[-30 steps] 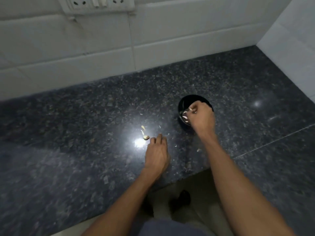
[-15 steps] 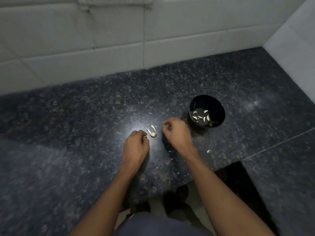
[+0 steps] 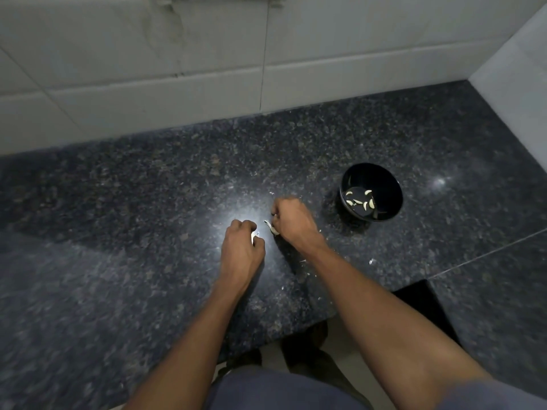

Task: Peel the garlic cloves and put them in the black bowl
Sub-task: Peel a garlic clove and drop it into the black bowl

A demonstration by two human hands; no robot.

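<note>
Clove (image 3: 273, 228) under right-hand fingers (image 3: 278, 216)

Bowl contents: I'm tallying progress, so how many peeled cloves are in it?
About 6, clustered on the left of the bowl floor: cloves. Small and blurry; the near wall may hide more.

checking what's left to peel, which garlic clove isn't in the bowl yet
The garlic clove on the counter, at the right hand. The other cloves all lie inside the black bowl.
</note>
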